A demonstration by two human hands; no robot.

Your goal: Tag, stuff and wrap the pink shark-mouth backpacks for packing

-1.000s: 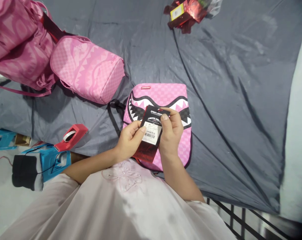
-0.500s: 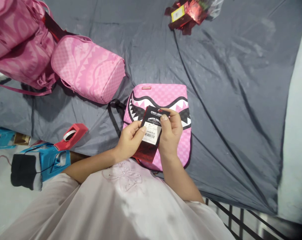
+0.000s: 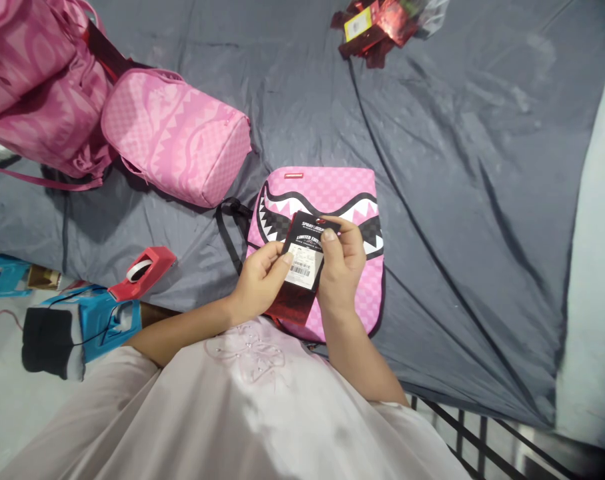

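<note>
Between my two hands is a black hang tag (image 3: 307, 257) with white lettering and a barcode sticker, its lower part dark red. My left hand (image 3: 262, 277) pinches its left edge between thumb and fingers. At its upper right corner, my right hand (image 3: 342, 267) grips it with the thumb on top. Under the tag lies a pink checkered backpack (image 3: 327, 183) with a black-and-white shark-mouth print; the tag and my hands cover its middle. A black strap (image 3: 227, 230) sticks out at the bag's left side.
Other pink bags, one a small backpack (image 3: 177, 137), lie at the left on the grey cloth (image 3: 457, 233). A red tape dispenser (image 3: 142, 273) sits at the near left edge above a blue stool (image 3: 109, 323). Crumpled red foil packaging (image 3: 375, 33) is at the far side.
</note>
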